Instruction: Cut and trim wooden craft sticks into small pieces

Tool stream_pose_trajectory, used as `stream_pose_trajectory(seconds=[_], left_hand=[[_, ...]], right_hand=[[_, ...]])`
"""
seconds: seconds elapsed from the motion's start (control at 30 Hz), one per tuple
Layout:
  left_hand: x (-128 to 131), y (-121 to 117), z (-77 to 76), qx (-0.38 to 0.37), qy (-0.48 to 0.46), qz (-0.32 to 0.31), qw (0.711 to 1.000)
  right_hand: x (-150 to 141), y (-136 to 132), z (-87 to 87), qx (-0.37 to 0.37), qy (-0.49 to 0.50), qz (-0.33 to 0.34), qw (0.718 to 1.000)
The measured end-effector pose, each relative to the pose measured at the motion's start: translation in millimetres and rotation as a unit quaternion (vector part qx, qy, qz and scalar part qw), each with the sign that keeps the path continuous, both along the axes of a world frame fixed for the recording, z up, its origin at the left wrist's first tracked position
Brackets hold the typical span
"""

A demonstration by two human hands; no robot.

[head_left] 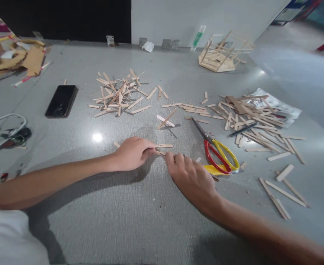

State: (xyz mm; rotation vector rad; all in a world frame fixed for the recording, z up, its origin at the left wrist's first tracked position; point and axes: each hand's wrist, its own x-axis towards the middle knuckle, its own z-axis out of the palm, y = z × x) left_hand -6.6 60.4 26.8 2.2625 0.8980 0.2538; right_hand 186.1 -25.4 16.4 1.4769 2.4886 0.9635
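Left of the red-and-yellow-handled steel scissors (209, 140), the left hand (134, 154) pinches a slim wooden stick (160, 153), apparently needing steadiness while the curled right hand (191, 177), hold unclear, works it.

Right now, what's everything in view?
Table: one, grey, beneath
Craft sticks: many, pale, centre, right
Scissors: one, red and yellow, right
Smartphone: one, black, left
Framework: one, pale, back
Tube: one, green, back
Wad: one, white, back
Brackets: several, silver, back
Packet: one, white, right
Rod: one, dark, right
Item: one, yellow, under scissors
Cable: one, white, left
Cardboard: several, brown, left
Panels: two, black, white, back
Sleeve: one, white, left
Left hand: one, bare, centre
Right hand: one, bare, centre
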Motion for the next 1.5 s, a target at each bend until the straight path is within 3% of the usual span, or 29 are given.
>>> stream_pose_trajectory(seconds=[0.13,0.43,0.67,0.97,1.13,1.27,1.33,1.4,1.5], left_hand=[[0.8,-3.3,-4.5,0.006,-0.009,0.001,1.000],[2.2,-5.2,-3.1,0.015,0.004,0.006,1.000],[1.6,-4.6,-4.6,0.016,-0.005,-0.002,1.000],[8.5,-12.5,-11.5,0.033,0.005,0.024,0.999],[7.5,-12.5,-8.1,0.020,-0.005,0.020,1.000],[4.5,-4.8,-4.4,-0.018,-0.017,0.003,1.000],[4.1,0.3,-3.6,-0.026,-0.009,0.027,0.999],[3.8,5.5,-3.8,-0.026,-0.001,0.070,0.997],[2.0,11.5,-4.4,-0.022,-0.004,0.089,0.996]], right_hand=[[-1.7,-2.2,0.5,0.023,-0.008,-0.005,1.000],[3.6,-4.3,6.5,-0.017,0.001,0.016,1.000],[13.1,4.3,19.7,-0.045,-0.021,0.077,0.996],[-10.1,-17.4,19.2,-0.023,-0.041,-0.051,0.998],[-0.4,-10.5,23.9,-0.099,-0.006,-0.033,0.994],[14.5,9.1,30.3,-0.182,0.042,0.025,0.982],[15.7,11.3,35.0,-0.145,0.032,0.066,0.987],[12.7,6.7,41.4,-0.061,-0.005,0.090,0.994],[8.0,-2.4,49.4,-0.001,-0.031,0.045,0.999]])
